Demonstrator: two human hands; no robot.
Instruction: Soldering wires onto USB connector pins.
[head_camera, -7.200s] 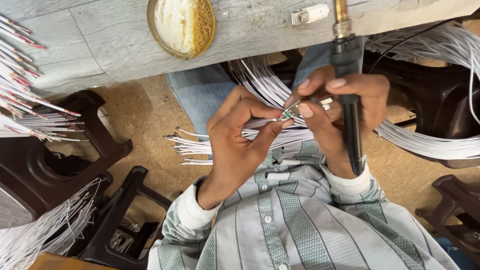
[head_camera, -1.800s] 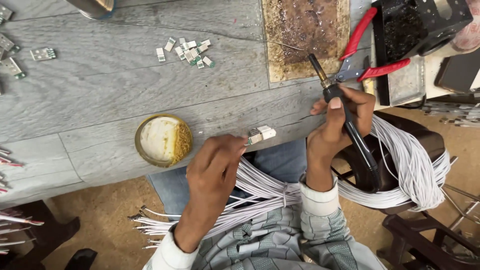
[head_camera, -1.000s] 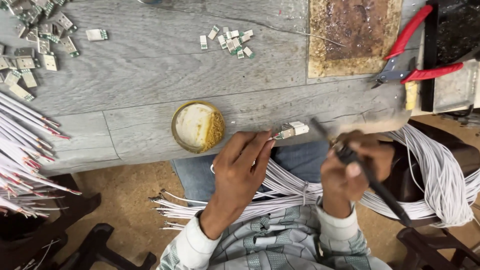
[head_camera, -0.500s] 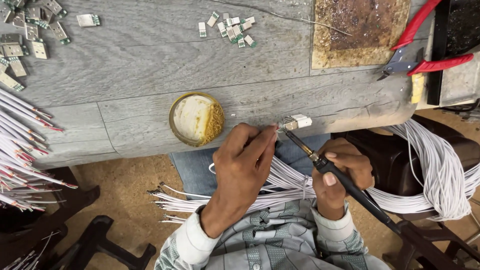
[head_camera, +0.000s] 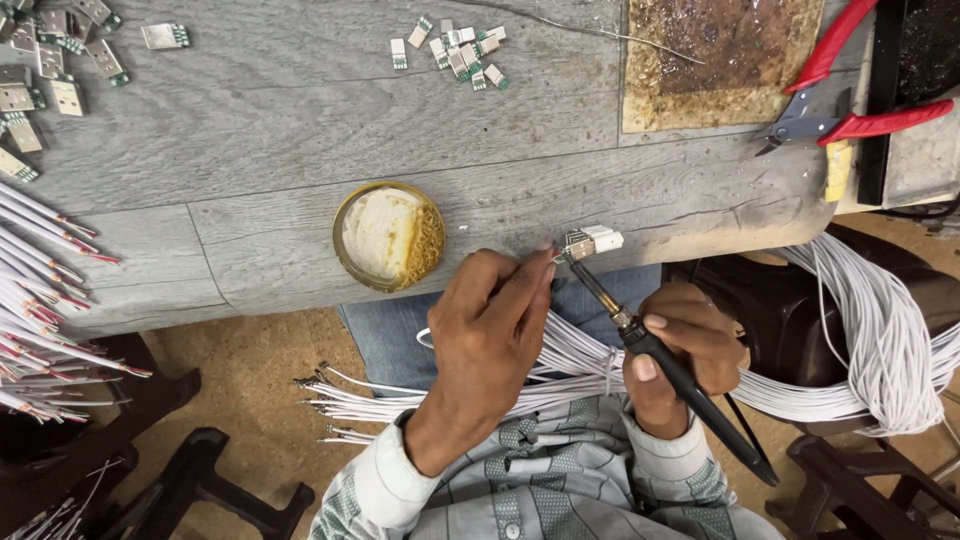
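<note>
Nearest the camera: grey-green striped shirt (head_camera: 560, 480), cuffs at both wrists. White wires (head_camera: 870, 340) lie across the lap in a thick bundle, looping right over a dark stool (head_camera: 760, 300); their stripped ends fan out left, above a tan, gritty floor (head_camera: 250, 400).

Left hand (head_camera: 490, 335): fingers together, tips pinched at a thin wire end touching the connector (head_camera: 590, 242). Right hand (head_camera: 680, 355): fingers wrapped tight round the black handle of the soldering iron (head_camera: 670, 365); iron tilted, tip up-left, meeting the connector.

Connector: small, metal and white, at the table's near edge, just right of the left fingertips.

Table (head_camera: 280, 160): grey wood-grain boards, scuffed. Round tin (head_camera: 390, 236) of pale paste with yellow-brown residue, near the edge, left of the connector. Farther back: a small cluster of loose connectors (head_camera: 455, 48) at centre, a larger spread (head_camera: 50, 70) at far left. Stained brown pad (head_camera: 720, 60) at back right; red-handled cutters (head_camera: 840, 90) beside it, partly on a black tray (head_camera: 915, 60).

Left edge: a second fan of white wires (head_camera: 45, 300) with red-tipped ends overhangs the table. Dark stool frames (head_camera: 200, 480) on the floor below.
</note>
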